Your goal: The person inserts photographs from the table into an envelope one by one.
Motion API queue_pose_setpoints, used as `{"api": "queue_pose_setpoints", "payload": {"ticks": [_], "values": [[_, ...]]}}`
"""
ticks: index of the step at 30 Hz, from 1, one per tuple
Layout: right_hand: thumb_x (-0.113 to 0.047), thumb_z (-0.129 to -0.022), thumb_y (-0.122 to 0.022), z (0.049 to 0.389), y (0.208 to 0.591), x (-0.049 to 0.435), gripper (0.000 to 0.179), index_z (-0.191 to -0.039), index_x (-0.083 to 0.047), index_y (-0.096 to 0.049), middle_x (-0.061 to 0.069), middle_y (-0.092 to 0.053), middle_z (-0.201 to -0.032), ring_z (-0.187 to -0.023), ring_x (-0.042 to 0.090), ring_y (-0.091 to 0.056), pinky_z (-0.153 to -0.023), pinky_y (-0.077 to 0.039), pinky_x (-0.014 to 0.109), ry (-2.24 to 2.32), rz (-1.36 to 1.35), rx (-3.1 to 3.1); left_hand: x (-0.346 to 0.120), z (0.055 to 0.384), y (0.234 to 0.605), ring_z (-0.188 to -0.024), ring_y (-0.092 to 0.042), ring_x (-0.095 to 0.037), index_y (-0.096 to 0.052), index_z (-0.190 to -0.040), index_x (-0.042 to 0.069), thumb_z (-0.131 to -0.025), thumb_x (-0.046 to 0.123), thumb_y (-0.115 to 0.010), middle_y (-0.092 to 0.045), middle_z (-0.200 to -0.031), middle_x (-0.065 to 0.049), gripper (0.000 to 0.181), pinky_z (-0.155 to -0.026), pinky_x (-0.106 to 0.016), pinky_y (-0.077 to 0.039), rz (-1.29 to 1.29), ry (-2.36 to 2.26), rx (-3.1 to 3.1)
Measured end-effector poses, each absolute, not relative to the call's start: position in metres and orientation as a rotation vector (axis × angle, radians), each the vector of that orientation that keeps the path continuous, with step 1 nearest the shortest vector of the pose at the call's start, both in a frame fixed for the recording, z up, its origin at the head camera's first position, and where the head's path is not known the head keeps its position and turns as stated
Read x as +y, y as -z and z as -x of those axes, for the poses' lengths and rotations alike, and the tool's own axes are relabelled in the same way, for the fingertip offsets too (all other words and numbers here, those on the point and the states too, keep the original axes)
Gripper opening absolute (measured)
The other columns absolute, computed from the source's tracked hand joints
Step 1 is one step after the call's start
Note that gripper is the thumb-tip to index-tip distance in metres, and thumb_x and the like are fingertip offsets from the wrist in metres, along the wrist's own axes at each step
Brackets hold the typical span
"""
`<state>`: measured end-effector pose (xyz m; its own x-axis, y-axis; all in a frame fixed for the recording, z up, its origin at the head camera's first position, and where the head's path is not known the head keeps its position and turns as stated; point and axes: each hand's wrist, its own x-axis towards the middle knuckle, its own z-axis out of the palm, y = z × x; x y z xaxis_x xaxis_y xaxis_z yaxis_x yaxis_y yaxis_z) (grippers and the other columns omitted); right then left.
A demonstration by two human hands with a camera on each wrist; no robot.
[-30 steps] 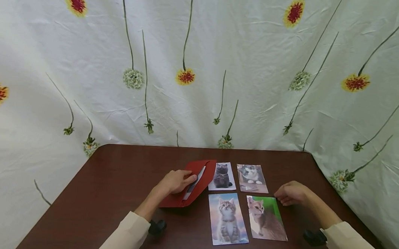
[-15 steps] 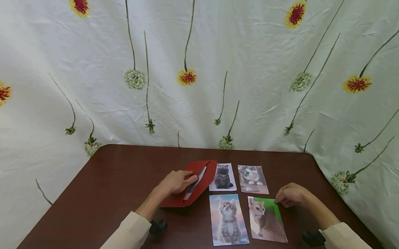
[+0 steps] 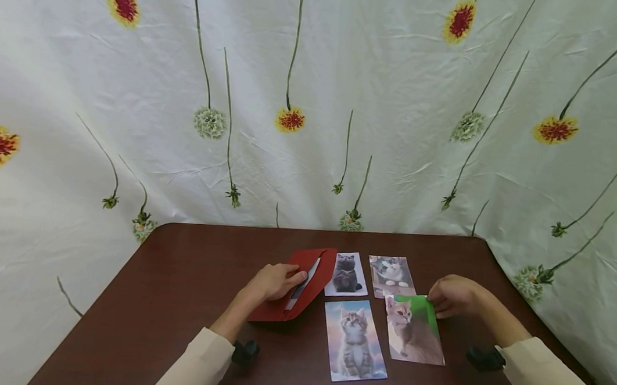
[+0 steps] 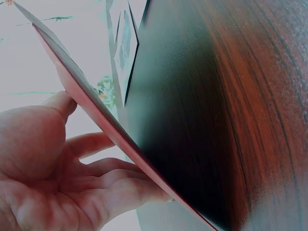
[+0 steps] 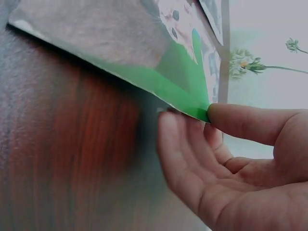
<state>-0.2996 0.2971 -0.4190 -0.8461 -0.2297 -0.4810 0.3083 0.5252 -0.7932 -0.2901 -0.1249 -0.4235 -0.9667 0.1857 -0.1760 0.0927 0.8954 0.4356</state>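
My left hand [image 3: 276, 281] grips a red envelope [image 3: 314, 286] tilted on the table, thumb on the near side. White paper or a card [image 3: 302, 285] shows in the envelope's opening. At the right, my right hand [image 3: 455, 298] pinches the top right corner of a photo of a tan cat on green [image 3: 413, 332]. In the right wrist view, thumb and fingers hold this green corner [image 5: 192, 103] off the table. Left of that photo lies a tabby kitten photo [image 3: 355, 343]. Behind are a grey cat photo [image 3: 347, 276], partly hidden by the envelope, and a grey-and-white cat photo [image 3: 390, 272].
The dark brown wooden table [image 3: 189, 279] reaches back to a white curtain [image 3: 309, 181] printed with flowers. Dark straps with small camera mounts sit at both wrists, below cream sleeves [image 3: 195, 361].
The right hand has taken hold of the tan cat photo's corner and lifted it; the photo has shifted away from me, overlapping the grey-and-white cat photo's lower edge. The left hand stays put.
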Motion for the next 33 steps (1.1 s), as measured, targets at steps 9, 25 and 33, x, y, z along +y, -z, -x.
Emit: {"api": "queue_pose_setpoints", "payload": {"ticks": [9,25,33], "values": [[-0.005,-0.098,-0.056,0.305,0.405,0.299,0.019,-0.106,0.010,-0.064,0.004,-0.068,-0.089,-0.083,0.018,-0.067,-0.082,-0.059,0.038,1.351,0.036,2.240,-0.126,0.292,0.425,-0.121,-0.061,-0.034,-0.053,-0.149,0.012,-0.102,0.046,-0.054,-0.061,-0.141,-0.019,0.057,-0.099,-0.051,-0.053,-0.221,-0.628,2.858],[-0.009,-0.101,-0.054,0.315,0.378,0.282,0.025,-0.114,0.011,-0.063,0.006,-0.073,-0.092,-0.085,0.020,-0.073,-0.081,-0.061,0.038,1.456,0.036,2.135,-0.124,0.291,0.426,-0.111,-0.064,-0.030,-0.054,-0.148,0.011,-0.102,0.045,-0.056,-0.063,-0.137,-0.019,0.057,-0.096,-0.048,-0.055,-0.203,-0.633,2.861],[-0.005,-0.102,-0.050,0.320,0.367,0.270,0.022,-0.111,0.010,-0.063,0.008,-0.075,-0.089,-0.079,0.018,-0.075,-0.078,-0.062,0.036,1.542,0.101,2.063,-0.124,0.290,0.426,-0.113,-0.064,-0.031,-0.055,-0.147,0.011,-0.102,0.045,-0.056,-0.063,-0.137,-0.018,0.057,-0.096,-0.048,-0.055,-0.210,-0.636,2.866]]}}
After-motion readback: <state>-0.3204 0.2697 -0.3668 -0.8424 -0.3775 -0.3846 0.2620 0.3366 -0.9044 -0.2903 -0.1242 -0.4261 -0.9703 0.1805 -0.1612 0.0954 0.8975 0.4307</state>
